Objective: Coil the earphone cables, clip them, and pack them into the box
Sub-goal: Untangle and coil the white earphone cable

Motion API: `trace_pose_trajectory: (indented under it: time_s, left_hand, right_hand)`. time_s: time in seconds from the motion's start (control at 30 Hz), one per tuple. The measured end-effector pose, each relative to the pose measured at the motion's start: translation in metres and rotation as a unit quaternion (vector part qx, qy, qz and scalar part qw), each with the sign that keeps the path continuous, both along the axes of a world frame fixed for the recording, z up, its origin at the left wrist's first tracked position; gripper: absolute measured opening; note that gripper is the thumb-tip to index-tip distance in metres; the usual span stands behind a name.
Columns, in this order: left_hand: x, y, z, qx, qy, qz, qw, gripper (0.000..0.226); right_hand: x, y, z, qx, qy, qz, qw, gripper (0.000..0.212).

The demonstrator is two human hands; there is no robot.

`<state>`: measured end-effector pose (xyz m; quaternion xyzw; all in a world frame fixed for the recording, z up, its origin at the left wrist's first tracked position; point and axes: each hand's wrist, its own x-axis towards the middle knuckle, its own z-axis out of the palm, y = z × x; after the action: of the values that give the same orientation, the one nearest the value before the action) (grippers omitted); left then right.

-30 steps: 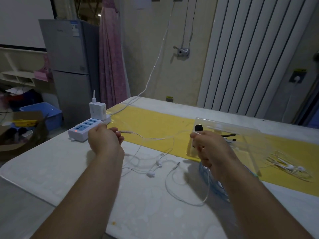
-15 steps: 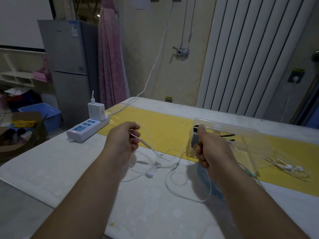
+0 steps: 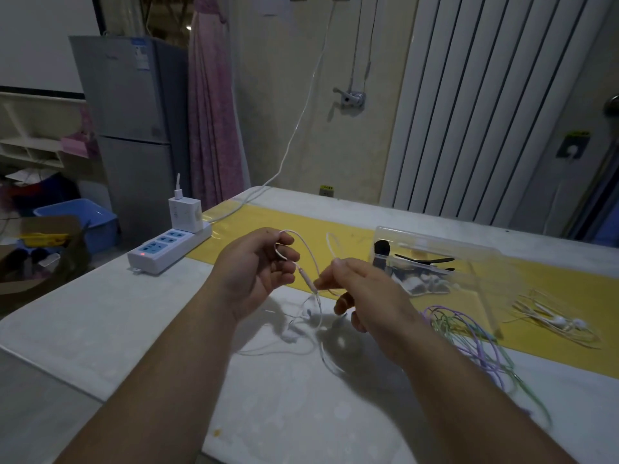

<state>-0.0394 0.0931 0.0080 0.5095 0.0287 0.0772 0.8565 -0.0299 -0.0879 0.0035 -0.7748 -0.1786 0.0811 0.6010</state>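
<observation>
1. Since 0.5 s ago the hands are brought closer together above the table [image 3: 117, 313], and the right fist is loosened into a pinch.
2. A loop of the thin white earphone cable [image 3: 303, 244] is held in the left hand [image 3: 254, 269], w/ fingers curled round it.
3. The same cable is pinched betw. thumb & forefinger of the right hand [image 3: 371, 296]; the other fingers are loosely bent.
4. The rest of the cable is draped down onto the tabletop under the hands in slack loops, partly hidden by the right hand.
5. The clear box [image 3: 469, 259], hard plastic w/ rounded corners, is set just behind the right hand on a glossy yellow runner [image 3: 278, 229]; black clips [image 3: 425, 261] are seen through its wall.
6. A tangle of purple & green cords [image 3: 469, 333] is spread beside the right forearm; a 2nd white earphone set [image 3: 556, 321] is left on the runner, far right.
7. A white power strip [image 3: 170, 251] w/ blue sockets & a boxy charger [image 3: 184, 214] is placed at the table's left edge.
8. A grey fridge [image 3: 130, 105] & pink curtain [image 3: 214, 112] are seen behind.
</observation>
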Motion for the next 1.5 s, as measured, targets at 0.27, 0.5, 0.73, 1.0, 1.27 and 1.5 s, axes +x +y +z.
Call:
trace_pose_trajectory:
  time_s: [0.27,0.5,0.73,1.0,1.27,1.5]
  left_hand:
    - [0.006,0.011,-0.004,-0.054,-0.005,0.062,0.997,0.014]
    - [0.013,0.023,-0.011,-0.136,0.065,0.167,0.974,0.025]
    - [0.005,0.018,-0.012,0.234,0.108,0.32,0.912,0.025]
    - [0.01,0.021,-0.001,0.11,0.251,0.268,0.923,0.034]
    - [0.015,0.025,-0.012,-0.001,0.212,0.247,0.946,0.024]
    - [0.011,0.029,-0.015,-0.152,0.201,0.211,0.944,0.023]
  right_hand:
    - [0.002,-0.002,-0.001,-0.019,-0.024,0.015,0.999,0.01]
    - [0.01,-0.014,0.006,0.06,-0.052,-0.072,0.994,0.026]
    - [0.009,-0.015,0.006,0.035,-0.113,-0.115,0.986,0.022]
    - [0.018,-0.023,0.005,-0.015,-0.187,-0.172,0.967,0.017]
    - [0.009,-0.027,0.013,-0.163,-0.15,-0.073,0.972,0.041]
    - [0.011,-0.037,0.021,-0.112,-0.056,0.034,0.992,0.024]
